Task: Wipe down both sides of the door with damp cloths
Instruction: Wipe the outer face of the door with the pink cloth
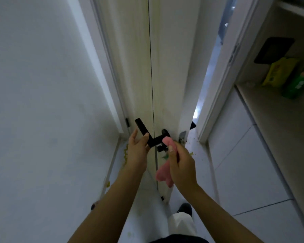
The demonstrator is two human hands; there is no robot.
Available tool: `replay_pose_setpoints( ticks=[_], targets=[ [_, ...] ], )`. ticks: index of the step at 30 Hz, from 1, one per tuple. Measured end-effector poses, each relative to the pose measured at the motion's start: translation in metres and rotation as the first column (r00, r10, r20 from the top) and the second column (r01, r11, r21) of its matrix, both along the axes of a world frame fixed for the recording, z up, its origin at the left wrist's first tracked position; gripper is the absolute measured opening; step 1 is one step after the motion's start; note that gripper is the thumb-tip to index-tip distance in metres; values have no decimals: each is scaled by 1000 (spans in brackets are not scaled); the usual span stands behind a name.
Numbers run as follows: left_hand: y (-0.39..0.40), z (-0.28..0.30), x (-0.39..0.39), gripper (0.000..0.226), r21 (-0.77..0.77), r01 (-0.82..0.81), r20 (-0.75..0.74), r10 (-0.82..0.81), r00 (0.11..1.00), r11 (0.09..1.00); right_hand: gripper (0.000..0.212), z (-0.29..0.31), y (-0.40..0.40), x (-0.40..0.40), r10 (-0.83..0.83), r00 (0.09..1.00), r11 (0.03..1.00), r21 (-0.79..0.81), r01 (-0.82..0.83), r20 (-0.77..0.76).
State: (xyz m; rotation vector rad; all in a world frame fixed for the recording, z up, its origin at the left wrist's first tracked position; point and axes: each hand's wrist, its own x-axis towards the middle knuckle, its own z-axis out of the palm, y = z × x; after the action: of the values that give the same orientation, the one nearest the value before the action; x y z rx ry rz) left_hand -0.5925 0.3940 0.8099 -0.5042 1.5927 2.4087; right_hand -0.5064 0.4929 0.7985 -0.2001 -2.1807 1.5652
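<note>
The door (167, 85) stands ajar, edge toward the camera. Left hand (138, 149) steadies the black lever handle (143, 131), fingers loosely curled round it; right hand (180, 163) pinches the pink cloth (163, 174) against the handle base. Step in hand — handle wiping; next, probably the door faces.

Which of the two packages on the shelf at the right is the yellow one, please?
The yellow package is the one nearer the door, leaning just below the black panel; the green package stands beside it, towards the shelf's outer end.
</note>
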Motion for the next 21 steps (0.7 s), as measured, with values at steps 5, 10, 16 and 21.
replay_pose_setpoints(
  ticks=[5,10,16,21],
  targets=[
    [-45,4,56,43,-224,-117,-103,96,990,968,20,0,-41,22,81,993,994,74,-75,-88],
    [-87,5,82,22,-329,-263,-209,202,957,907,24,1,-71,24,154,986,986,68,-150,-56],
    [-121,21,97,37,-357,-396,-424,231,876,846,40,3,-104,14,291,956,954,85,-287,-40],
    [-150,20,96,34,-330,-425,-400,283,872,843,30,9,-130,-1,380,922,923,108,-371,-80]
  ],
)
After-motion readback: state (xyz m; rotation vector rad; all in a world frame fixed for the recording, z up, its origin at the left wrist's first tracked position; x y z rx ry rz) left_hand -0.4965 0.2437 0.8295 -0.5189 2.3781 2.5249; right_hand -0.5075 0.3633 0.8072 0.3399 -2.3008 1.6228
